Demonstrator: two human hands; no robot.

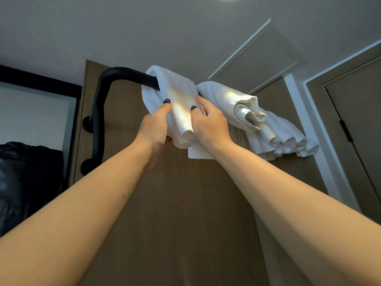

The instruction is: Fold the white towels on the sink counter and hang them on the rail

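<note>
From the head camera, looking steeply upward, the person's left hand (154, 129) and right hand (210, 124) both grip one folded white terry towel (175, 89) draped over the curved matte-black metal rail (123, 76), the fingers of each hand curled round its hanging fold, thumbs pressed on the front face. Just right of the right hand's fingers, touching that towel, hangs a bunch of other folded white towels (257, 120); about five rolled lower edges show, though the exact count cannot be told. One rail is visible, on a brown wall panel (185, 203). To finish this step well, the person would likely pull both sides down evenly so the towel hangs balanced.
</note>
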